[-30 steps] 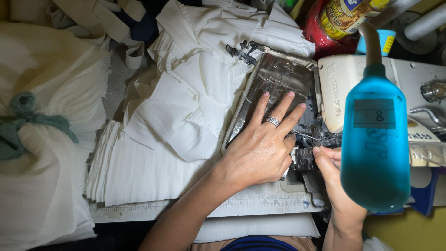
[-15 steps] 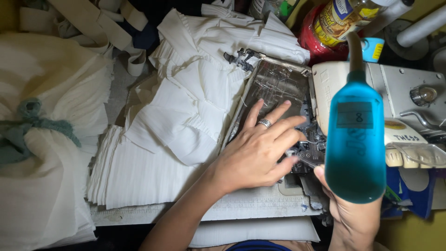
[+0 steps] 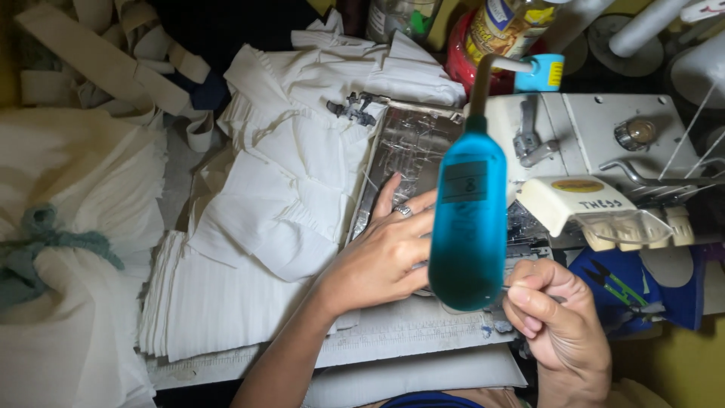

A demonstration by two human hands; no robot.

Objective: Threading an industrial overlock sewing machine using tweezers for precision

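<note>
My left hand [image 3: 381,257], a ring on one finger, lies flat with fingers spread on the shiny metal plate [image 3: 404,147] of a white sewing machine [image 3: 581,128]. Its fingertips are hidden behind a blue lamp head [image 3: 468,223] on a bent grey neck, which hangs close to the camera. Lower right, my right hand [image 3: 559,329] is curled, thumb and forefinger pinched on a thin grey tool [image 3: 563,300] whose kind I cannot make out. It sits just in front of the machine's open lower part.
A pile of white pleated fabric pieces [image 3: 249,227] lies left of the plate, with a big white cloth bundle [image 3: 68,249] further left. Behind the machine stand a jar [image 3: 506,26] and a red container [image 3: 461,53]. Blue-handled snips [image 3: 627,291] lie at the right.
My right hand has drawn back from the machine toward me, fingers pinched. My left hand stays on the plate. The view has shifted, so the blue lamp sits further left.
</note>
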